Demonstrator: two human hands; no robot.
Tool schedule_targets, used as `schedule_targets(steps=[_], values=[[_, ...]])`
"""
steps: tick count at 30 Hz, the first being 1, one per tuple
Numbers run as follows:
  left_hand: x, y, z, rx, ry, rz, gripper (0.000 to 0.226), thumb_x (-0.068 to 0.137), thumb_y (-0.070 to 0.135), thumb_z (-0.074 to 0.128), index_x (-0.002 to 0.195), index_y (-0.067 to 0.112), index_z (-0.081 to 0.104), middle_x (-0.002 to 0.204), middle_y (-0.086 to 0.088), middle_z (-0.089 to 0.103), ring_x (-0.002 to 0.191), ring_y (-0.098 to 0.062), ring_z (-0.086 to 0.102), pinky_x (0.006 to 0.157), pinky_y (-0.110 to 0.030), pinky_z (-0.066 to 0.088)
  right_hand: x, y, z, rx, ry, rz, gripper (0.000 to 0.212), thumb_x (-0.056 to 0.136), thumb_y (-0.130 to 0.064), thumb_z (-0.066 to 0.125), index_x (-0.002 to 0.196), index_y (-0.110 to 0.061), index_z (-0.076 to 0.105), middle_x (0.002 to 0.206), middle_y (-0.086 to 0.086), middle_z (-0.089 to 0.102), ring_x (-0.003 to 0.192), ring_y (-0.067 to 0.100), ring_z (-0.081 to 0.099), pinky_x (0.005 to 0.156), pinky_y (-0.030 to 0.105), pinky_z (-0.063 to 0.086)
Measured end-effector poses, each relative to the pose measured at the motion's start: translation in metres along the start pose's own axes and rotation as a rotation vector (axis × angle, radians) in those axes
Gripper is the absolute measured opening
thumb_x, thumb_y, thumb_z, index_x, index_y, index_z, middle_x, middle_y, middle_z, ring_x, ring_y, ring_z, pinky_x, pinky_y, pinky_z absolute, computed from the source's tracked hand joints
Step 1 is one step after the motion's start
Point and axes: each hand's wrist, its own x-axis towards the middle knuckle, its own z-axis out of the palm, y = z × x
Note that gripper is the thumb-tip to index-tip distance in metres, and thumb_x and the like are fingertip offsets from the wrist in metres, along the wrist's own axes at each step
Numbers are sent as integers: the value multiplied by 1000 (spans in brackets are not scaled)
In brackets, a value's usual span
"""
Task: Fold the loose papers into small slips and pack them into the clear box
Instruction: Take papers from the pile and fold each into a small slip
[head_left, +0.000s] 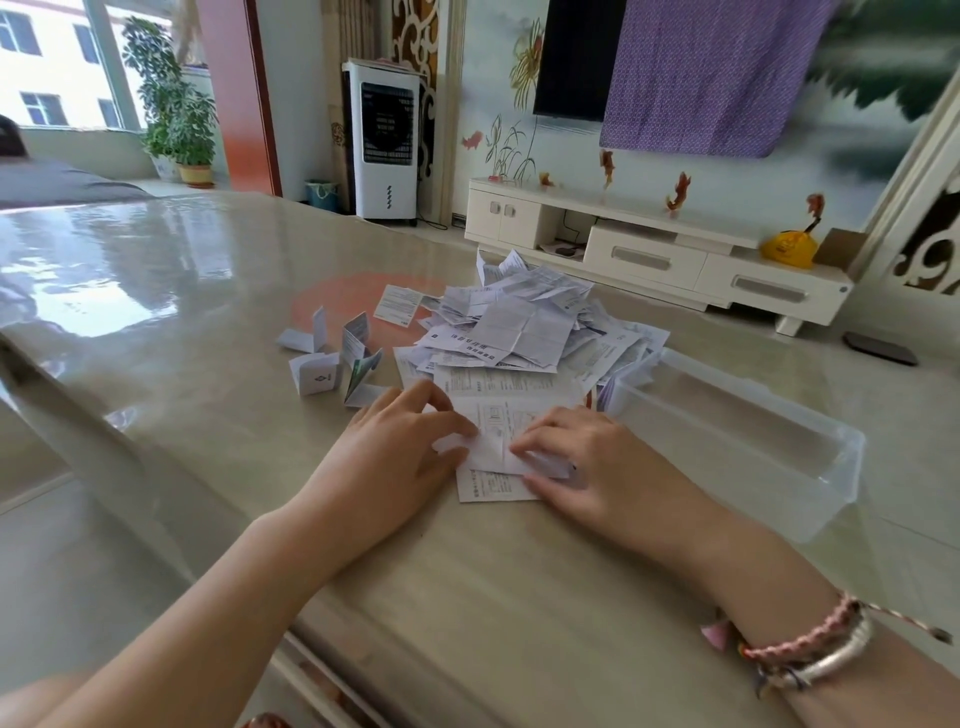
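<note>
**Both hands on one sheet at the table edge**

Left hand (400, 441) and right hand (576, 457) pinch a printed paper (498, 431) with curled fingers, lying flat on the table (208, 415). Behind it, the loose paper heap (524, 327). Folded slips (332, 364) lie left; clear box (748, 431) right, touching the heap.

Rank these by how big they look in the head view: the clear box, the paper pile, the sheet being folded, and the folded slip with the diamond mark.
1. paper pile and clear box: too close to call
2. sheet being folded
3. folded slip with the diamond mark
</note>
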Motion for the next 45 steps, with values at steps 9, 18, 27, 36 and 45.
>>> schedule_targets(steps=[9, 18, 27, 36, 45], values=[[0, 9, -7, -118, 161, -52, 47, 84, 41, 66, 128, 33, 51, 107, 18, 44, 78, 1, 50, 77, -28, 50, 0, -9, -6, 44, 127, 136, 16, 92, -19, 56, 103, -21, 68, 95, -8, 69, 88, 10, 62, 75, 31, 51], [0, 29, 2, -382, 208, -52, 24, 80, 27, 74, 97, 30, 57, 100, 19, 59, 85, 2, 61, 77, -25, 51, 1, -12, -8, 449, 230, 295, 13, 87, -16, 68, 85, -29, 70, 74, -20, 65, 71, -11, 57, 63, 7, 39], [2, 32, 0, -481, 185, -18, 13, 86, 18, 70, 92, 29, 74, 84, 19, 71, 81, 6, 64, 75, -13, 48, 2, -24, -6, 470, 204, 169, 12, 88, -13, 67, 95, -23, 71, 84, -12, 67, 80, -8, 56, 68, 5, 36], [4, -3, -25, -291, 389, -242, 22, 87, 10, 61, 83, 30, 53, 67, 11, 61, 61, -6, 57, 62, -31, 50, 2, -12, 0, 390, 247, 255, 14, 88, -18, 64, 95, -28, 57, 95, -15, 64, 92, -1, 57, 69, 6, 38], [-1, -26, -23, -151, 188, -378, 25, 89, 7, 49, 82, 26, 62, 95, 6, 53, 90, -21, 50, 74, -32, 41, 31, -11, -7, 54, 167, 270, 23, 94, -25, 54, 116, -20, 60, 122, -8, 51, 120, 9, 37, 90, 14, 24]])
